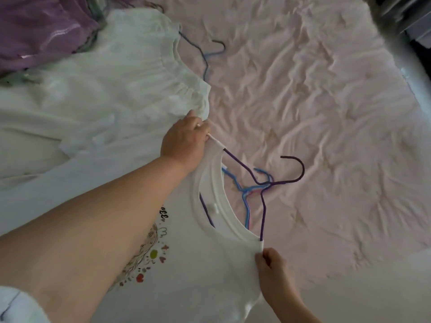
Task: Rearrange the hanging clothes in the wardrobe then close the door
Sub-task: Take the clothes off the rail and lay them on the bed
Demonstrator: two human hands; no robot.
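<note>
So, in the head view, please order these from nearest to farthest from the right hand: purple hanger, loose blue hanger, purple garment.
From the right hand:
1. Purple hanger, inside the white T-shirt collar.
2. Loose blue hanger, upper middle on the bed.
3. Purple garment, top left corner.

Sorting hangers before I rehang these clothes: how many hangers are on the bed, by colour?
Purple hanger, inside the white T-shirt: 1
Light blue hangers beneath it, tangled, count uncertain: at least 1
Blue hanger by the white blouse: 1
Total: at least 3
</note>
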